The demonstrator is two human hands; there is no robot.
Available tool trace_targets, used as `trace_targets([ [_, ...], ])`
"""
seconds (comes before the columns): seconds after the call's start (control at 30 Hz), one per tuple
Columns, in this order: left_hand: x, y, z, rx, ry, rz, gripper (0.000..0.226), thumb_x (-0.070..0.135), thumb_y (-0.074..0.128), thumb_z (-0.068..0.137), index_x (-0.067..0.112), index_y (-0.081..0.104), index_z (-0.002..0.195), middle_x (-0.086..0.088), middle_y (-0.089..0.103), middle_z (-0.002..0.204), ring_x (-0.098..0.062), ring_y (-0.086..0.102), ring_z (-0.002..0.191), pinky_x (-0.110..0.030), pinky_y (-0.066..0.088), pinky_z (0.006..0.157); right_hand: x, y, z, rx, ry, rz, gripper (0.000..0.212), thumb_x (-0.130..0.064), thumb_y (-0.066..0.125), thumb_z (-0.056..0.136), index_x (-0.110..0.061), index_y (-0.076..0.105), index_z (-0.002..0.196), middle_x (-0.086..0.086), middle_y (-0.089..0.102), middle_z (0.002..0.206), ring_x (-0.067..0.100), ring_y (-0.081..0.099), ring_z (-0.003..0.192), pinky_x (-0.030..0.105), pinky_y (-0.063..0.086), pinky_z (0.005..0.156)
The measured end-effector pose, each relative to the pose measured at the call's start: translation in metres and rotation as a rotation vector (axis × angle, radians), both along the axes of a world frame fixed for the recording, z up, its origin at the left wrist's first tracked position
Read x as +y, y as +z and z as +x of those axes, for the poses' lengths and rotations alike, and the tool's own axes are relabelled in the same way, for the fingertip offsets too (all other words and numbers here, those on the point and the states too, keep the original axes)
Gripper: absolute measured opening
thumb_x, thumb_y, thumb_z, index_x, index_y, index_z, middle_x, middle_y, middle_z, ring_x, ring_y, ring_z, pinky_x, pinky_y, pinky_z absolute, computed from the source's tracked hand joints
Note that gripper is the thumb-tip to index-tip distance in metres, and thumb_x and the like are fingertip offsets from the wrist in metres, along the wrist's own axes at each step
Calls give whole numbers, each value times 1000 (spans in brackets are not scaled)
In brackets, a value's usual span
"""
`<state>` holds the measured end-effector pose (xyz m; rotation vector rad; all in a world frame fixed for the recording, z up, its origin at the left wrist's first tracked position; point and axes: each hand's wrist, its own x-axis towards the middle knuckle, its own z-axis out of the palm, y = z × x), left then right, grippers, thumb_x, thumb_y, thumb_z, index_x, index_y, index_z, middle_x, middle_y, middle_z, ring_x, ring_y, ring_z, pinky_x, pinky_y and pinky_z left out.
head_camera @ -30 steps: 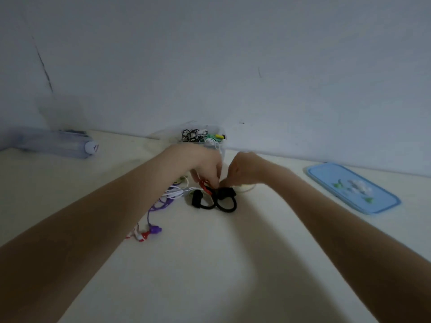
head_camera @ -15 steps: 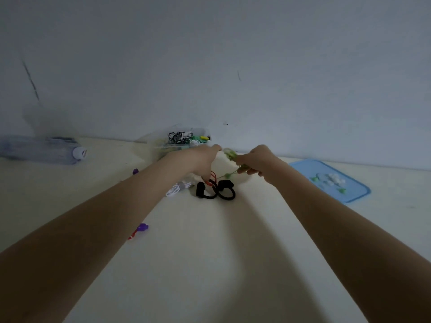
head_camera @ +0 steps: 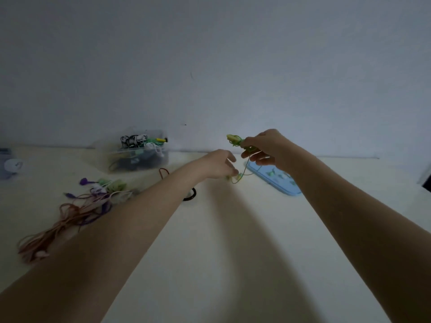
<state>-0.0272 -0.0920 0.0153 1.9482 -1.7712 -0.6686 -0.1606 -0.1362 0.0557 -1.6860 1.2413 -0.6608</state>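
**Green cable held in the air between both hands**

The right hand (head_camera: 268,148) is at 1 o'clock of frame centre. Its fingers are curled round a bunched part of the green cable (head_camera: 235,139), and the bunch sticks out of the fist toward 10 o'clock.

The left hand (head_camera: 220,165) is just beside it, lower, at 7 o'clock of the right hand. Its fingertips pinch the cable's low end, where yellowish-green bits show. That end is too blurred to tell earbuds from a plug.

A thin green strand runs between the hands and sags in a loop under the right hand. The cable hangs above the table (head_camera: 233,264) and touches only the hands.

Rest of the scene:
- A blue lid (head_camera: 279,185) lies flat on the table at 5 o'clock of the right hand, with the strand crossing in front of its far end.
- A clear box (head_camera: 142,157) stands at 9 o'clock of the left hand, by the wall (head_camera: 210,66). It is full of coiled cables in black-and-white, green and yellow.
- A loose cable pile (head_camera: 93,201) lies at 8 o'clock of the box. Purple, white, pale green and brown strands trail toward 7 o'clock, and the left forearm covers part of the pile.
- A black loop (head_camera: 191,194) shows from behind the left forearm, at 5 o'clock of the box.
- A red cord (head_camera: 163,171) lies near the box's front right corner.
- A white-capped item (head_camera: 12,165) sits at the frame's 9 o'clock edge, too blurred to identify.
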Motion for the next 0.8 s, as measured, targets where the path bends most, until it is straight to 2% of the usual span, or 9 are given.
trace_targets([
  [0.1, -4, -7, -2, -170, 11, -14, 38, 7, 50, 88, 9, 55, 125, -8, 55, 130, -22, 52, 115, -23, 40, 88, -6, -6, -15, 236, 34, 28, 21, -14, 67, 82, 1, 64, 96, 8, 68, 76, 14, 57, 57, 19, 49, 51],
  [0.27, -13, -12, -7, -281, 104, -10, 32, 15, 44, 95, 9, 58, 123, -11, 56, 127, -26, 53, 114, -29, 42, 91, -7, -23, -27, 544, 171, 15, 37, -24, 76, 76, 1, 63, 99, 5, 64, 80, 19, 61, 77, 29, 56, 75],
  [0.33, -19, -16, -14, -277, 144, -41, 29, 19, 49, 94, 9, 63, 117, -12, 60, 120, -27, 57, 107, -30, 45, 87, -7, -23, -29, 545, 188, -19, 35, -26, 74, 79, 1, 62, 98, 5, 59, 78, 21, 61, 82, 31, 57, 74],
  [0.43, -26, -22, -22, -311, 170, -71, 22, 16, 56, 90, 10, 67, 109, -11, 64, 114, -27, 60, 101, -29, 45, 83, -17, -17, -36, 459, 80, -159, 25, -19, 70, 83, 2, 64, 93, 9, 64, 82, 25, 64, 80, 31, 57, 61],
  [0.5, -28, -24, -22, -290, 173, -82, 20, 11, 56, 89, 11, 68, 105, -10, 66, 111, -26, 62, 100, -28, 46, 84, -29, -15, -43, 417, -10, -284, 17, -10, 66, 83, 4, 67, 93, 16, 68, 86, 26, 66, 69, 31, 58, 62],
  [0.57, -28, -23, -19, -231, 203, -108, 20, 9, 54, 89, 12, 70, 102, -9, 67, 107, -26, 63, 96, -28, 48, 82, -38, -20, -48, 480, -30, -379, 12, -3, 62, 82, 2, 69, 91, 16, 67, 84, 22, 61, 55, 30, 56, 63],
  [0.6, -28, -23, -17, -184, 222, -119, 19, 10, 54, 89, 10, 70, 99, -10, 68, 103, -27, 64, 93, -28, 49, 80, -41, -25, -49, 529, -23, -412, 13, -1, 61, 81, 1, 70, 90, 15, 66, 83, 21, 58, 54, 30, 54, 63],
  [0.7, -27, -21, -14, 40, 211, -73, 20, 18, 57, 90, 2, 69, 96, -13, 67, 84, -26, 66, 77, -32, 55, 78, -50, -45, -44, 608, 17, -456, 14, -2, 63, 79, -3, 71, 91, 15, 68, 91, 27, 62, 75, 33, 55, 73],
  [0.8, -23, -16, -22, 72, 102, -1, 25, 28, 59, 89, 5, 68, 95, -6, 61, 71, -16, 56, 63, -27, 49, 67, -54, -56, -40, 601, 18, -471, 15, -3, 61, 81, -3, 71, 92, 15, 68, 95, 29, 63, 87, 36, 54, 77],
])
